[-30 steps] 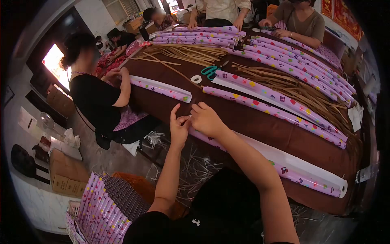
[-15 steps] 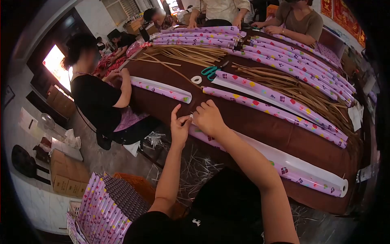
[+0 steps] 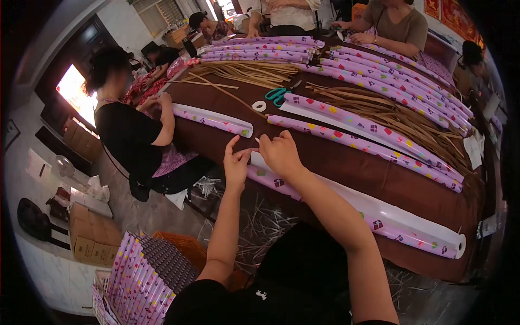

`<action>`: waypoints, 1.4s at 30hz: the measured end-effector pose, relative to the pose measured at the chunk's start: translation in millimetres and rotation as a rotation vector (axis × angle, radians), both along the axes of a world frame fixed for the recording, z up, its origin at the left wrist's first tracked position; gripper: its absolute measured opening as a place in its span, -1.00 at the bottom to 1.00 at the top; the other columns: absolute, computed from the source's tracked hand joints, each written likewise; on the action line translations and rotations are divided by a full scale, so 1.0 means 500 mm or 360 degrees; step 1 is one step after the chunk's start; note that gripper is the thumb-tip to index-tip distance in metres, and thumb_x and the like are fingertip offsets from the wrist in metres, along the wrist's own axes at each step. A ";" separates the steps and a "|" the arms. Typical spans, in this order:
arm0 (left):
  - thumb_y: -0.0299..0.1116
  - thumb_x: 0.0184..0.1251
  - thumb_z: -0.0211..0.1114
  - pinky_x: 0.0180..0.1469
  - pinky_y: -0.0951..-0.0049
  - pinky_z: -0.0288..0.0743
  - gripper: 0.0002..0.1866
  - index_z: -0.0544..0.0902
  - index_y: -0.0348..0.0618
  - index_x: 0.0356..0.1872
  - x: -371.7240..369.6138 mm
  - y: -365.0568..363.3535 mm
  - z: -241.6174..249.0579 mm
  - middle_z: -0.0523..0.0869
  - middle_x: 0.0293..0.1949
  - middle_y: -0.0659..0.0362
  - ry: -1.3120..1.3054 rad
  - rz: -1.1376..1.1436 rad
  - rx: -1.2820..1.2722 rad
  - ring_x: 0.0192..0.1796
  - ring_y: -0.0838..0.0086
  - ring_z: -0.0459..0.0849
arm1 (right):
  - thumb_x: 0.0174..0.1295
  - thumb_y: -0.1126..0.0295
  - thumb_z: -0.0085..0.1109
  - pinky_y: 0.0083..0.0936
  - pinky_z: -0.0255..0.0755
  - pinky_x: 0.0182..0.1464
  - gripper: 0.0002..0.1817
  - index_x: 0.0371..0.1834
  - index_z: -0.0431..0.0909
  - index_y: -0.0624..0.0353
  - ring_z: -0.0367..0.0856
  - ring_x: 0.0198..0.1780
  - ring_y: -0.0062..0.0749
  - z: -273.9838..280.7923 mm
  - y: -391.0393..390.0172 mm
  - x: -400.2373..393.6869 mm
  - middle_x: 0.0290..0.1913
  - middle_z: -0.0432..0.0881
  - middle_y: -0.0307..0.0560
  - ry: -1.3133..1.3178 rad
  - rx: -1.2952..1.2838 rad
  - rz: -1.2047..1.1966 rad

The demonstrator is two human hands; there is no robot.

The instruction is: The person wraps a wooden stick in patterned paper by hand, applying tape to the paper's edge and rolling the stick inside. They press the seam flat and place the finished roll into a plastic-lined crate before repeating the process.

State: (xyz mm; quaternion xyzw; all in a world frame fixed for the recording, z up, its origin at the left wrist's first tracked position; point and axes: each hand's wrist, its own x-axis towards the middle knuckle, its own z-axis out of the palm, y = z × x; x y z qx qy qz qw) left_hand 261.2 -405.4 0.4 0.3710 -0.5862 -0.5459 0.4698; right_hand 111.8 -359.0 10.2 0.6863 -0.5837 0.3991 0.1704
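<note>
A roll of purple patterned wrapping paper [image 3: 403,235], its white inner side partly unrolled, lies along the table's near edge in front of me. My left hand [image 3: 236,165] pinches the paper's left end between thumb and fingers, the index finger pointing up. Just right of it, my right hand [image 3: 280,154] is closed, with a small white piece showing at its fingertips. That piece looks like a bit of tape, but it is too small to be sure. Beyond my hands lie a white tape roll [image 3: 259,106] and teal-handled scissors [image 3: 277,96].
More wrapping paper rolls [image 3: 352,132] and brown strips [image 3: 379,108] cover the brown table [image 3: 346,162]. A person in black [image 3: 127,124] handles another roll on the left. Below stand finished rolls [image 3: 143,281] in a crate; white scraps litter the floor.
My right hand has drawn slightly up and away from my left, leaving a small gap between the fingertips. The left hand stays at the paper's end. The view has shifted a little.
</note>
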 end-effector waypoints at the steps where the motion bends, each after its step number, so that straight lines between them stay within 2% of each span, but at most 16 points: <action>1: -0.59 0.40 0.26 -0.01 0.50 0.50 -0.41 0.31 -0.14 0.42 0.001 -0.002 -0.003 0.76 -0.11 0.02 0.0052 -0.0030 -0.0008 -0.10 0.50 0.68 | 0.14 0.36 0.18 -0.27 0.34 -0.12 -0.86 -0.43 0.45 0.15 0.61 -0.51 -0.15 0.000 0.000 0.000 -0.66 0.56 -0.04 0.0002 0.0016 -0.0005; 8: -0.59 0.40 0.27 -0.07 0.56 0.48 -0.42 0.32 -0.15 0.40 -0.003 -0.003 -0.012 0.76 -0.18 0.08 0.0089 0.0011 -0.0021 -0.17 0.56 0.66 | 0.14 0.38 0.15 -0.25 0.35 -0.13 -0.89 -0.41 0.45 0.15 0.61 -0.53 -0.13 -0.005 -0.003 -0.001 -0.68 0.55 -0.03 -0.0033 -0.0002 -0.0010; 11: -0.57 0.44 0.22 -0.14 0.66 0.40 -0.54 0.36 -0.18 0.32 -0.005 -0.019 -0.042 0.72 -0.25 0.18 -0.0071 0.0008 -0.0356 -0.23 0.68 0.58 | 0.15 0.40 0.14 -0.25 0.35 -0.14 -0.90 -0.40 0.45 0.15 0.61 -0.55 -0.13 -0.007 -0.006 0.001 -0.69 0.55 -0.02 -0.0058 -0.0009 -0.0021; 14: -0.40 0.52 0.14 -0.10 0.53 0.47 -0.69 0.48 -0.21 0.20 -0.010 -0.029 -0.026 0.73 -0.20 0.11 0.0027 -0.0028 -0.0171 -0.19 0.54 0.65 | 0.23 0.39 0.11 -0.24 0.36 -0.19 -0.89 -0.38 0.44 0.16 0.61 -0.56 -0.11 -0.003 -0.001 -0.001 -0.69 0.54 0.00 -0.0078 -0.0008 -0.0074; 16: -0.37 0.50 0.15 -0.06 0.42 0.50 -0.72 0.53 -0.24 0.13 -0.023 -0.027 -0.018 0.72 -0.14 0.04 -0.0692 0.0503 -0.1037 -0.12 0.34 0.69 | 0.29 0.37 0.11 -0.24 0.38 -0.24 -0.87 -0.37 0.46 0.16 0.62 -0.55 -0.10 0.000 -0.004 -0.005 -0.69 0.55 0.00 -0.0116 -0.0009 -0.0206; 17: -0.37 0.47 0.17 -0.08 0.34 0.50 -0.72 0.56 -0.23 0.12 -0.035 0.009 0.011 0.69 -0.09 -0.01 -0.0810 0.0566 -0.1317 -0.09 0.21 0.67 | 0.29 0.37 0.11 -0.24 0.38 -0.24 -0.87 -0.37 0.46 0.16 0.62 -0.55 -0.10 0.001 -0.008 -0.016 -0.69 0.55 0.00 -0.0099 -0.0019 -0.0216; 19: -0.38 0.39 0.20 -0.03 0.21 0.47 -0.67 0.54 -0.23 0.12 -0.050 0.079 0.036 0.72 -0.16 0.04 -0.0800 0.0086 -0.1518 -0.07 0.14 0.65 | 0.30 0.35 0.13 -0.20 0.41 -0.25 -0.86 -0.35 0.51 0.17 0.63 -0.52 -0.06 0.000 -0.019 -0.036 -0.67 0.56 0.00 -0.0401 0.0059 -0.0253; 21: -0.38 0.32 0.24 -0.02 0.20 0.47 -0.69 0.58 -0.23 0.05 -0.064 0.156 0.038 0.72 -0.27 0.07 -0.0620 -0.0368 -0.0948 -0.12 0.16 0.65 | 0.33 0.32 0.11 -0.14 0.49 -0.21 -0.83 -0.29 0.55 0.20 0.67 -0.45 0.01 0.014 -0.021 -0.067 -0.56 0.66 0.04 -0.1031 0.0193 -0.0101; 22: -0.39 0.28 0.25 -0.03 0.19 0.47 -0.69 0.59 -0.22 0.03 -0.068 0.172 0.041 0.72 -0.31 0.09 -0.0688 -0.0331 -0.1264 -0.13 0.17 0.65 | 0.34 0.32 0.10 -0.12 0.51 -0.20 -0.82 -0.27 0.56 0.21 0.68 -0.42 0.03 0.033 -0.010 -0.085 -0.52 0.69 0.06 -0.1269 0.0279 -0.0051; 23: -0.40 0.24 0.26 -0.03 0.19 0.48 -0.68 0.60 -0.21 0.02 -0.072 0.184 0.043 0.71 -0.36 0.11 -0.0755 -0.0289 -0.1580 -0.15 0.17 0.66 | 0.39 0.30 0.05 -0.27 0.55 -0.27 -0.78 -0.25 0.56 0.26 0.72 -0.43 -0.14 0.016 -0.025 -0.111 -0.47 0.73 0.08 -0.1467 0.0204 0.0057; 26: -0.45 0.18 0.25 -0.02 0.18 0.47 -0.72 0.63 -0.20 -0.06 -0.098 0.209 0.018 0.70 -0.31 0.11 -0.0641 -0.0474 -0.1462 -0.13 0.17 0.64 | 0.47 0.30 -0.02 -0.53 0.51 -0.33 -0.71 -0.25 0.53 0.34 0.71 -0.40 -0.46 0.051 -0.015 -0.155 -0.45 0.75 0.05 -0.1962 0.0202 0.0249; 28: -0.45 0.17 0.25 0.02 0.18 0.45 -0.74 0.65 -0.21 -0.09 -0.112 0.228 0.004 0.70 -0.27 0.11 -0.0625 -0.0637 -0.1425 -0.11 0.18 0.63 | 0.48 0.28 0.00 -0.60 0.48 -0.28 -0.73 -0.22 0.52 0.31 0.63 -0.42 -0.54 0.072 -0.006 -0.178 -0.39 0.74 0.03 -0.1868 0.0227 0.0199; 30: -0.44 0.17 0.26 0.15 0.20 0.36 -0.73 0.65 -0.24 -0.08 -0.130 0.250 0.001 0.70 -0.14 0.08 -0.0803 -0.0875 -0.1857 -0.01 0.19 0.58 | 0.49 0.26 -0.01 -0.60 0.47 -0.25 -0.72 -0.22 0.52 0.29 0.60 -0.44 -0.55 0.077 -0.002 -0.177 -0.39 0.75 0.00 -0.1954 0.0090 0.0228; 34: -0.36 0.18 0.27 0.12 0.16 0.33 -0.73 0.65 -0.30 -0.14 -0.158 0.281 -0.019 0.63 -0.06 0.02 -0.0720 -0.0907 -0.2047 0.01 0.17 0.52 | 0.47 0.29 0.00 -0.58 0.48 -0.29 -0.76 -0.22 0.50 0.27 0.63 -0.42 -0.52 0.083 0.001 -0.195 -0.42 0.74 -0.02 -0.2023 0.0083 0.0198; 39: -0.34 0.21 0.28 0.12 0.20 0.33 -0.74 0.67 -0.27 -0.14 -0.153 0.289 -0.014 0.62 -0.08 0.04 -0.0854 -0.0922 -0.2012 -0.01 0.20 0.53 | 0.42 0.32 0.01 -0.60 0.38 -0.31 -0.78 -0.30 0.54 0.23 0.48 -0.45 -0.60 0.097 0.017 -0.206 -0.41 0.74 -0.07 -0.1998 0.0030 0.0096; 42: -0.33 0.24 0.28 0.11 0.22 0.36 -0.76 0.68 -0.23 -0.13 -0.156 0.285 -0.029 0.62 -0.10 0.07 -0.0863 -0.0943 -0.1955 -0.03 0.21 0.53 | 0.45 0.32 0.01 -0.55 0.43 -0.26 -0.76 -0.26 0.53 0.30 0.58 -0.41 -0.57 0.101 0.027 -0.227 -0.42 0.73 -0.07 -0.1901 -0.0011 0.0094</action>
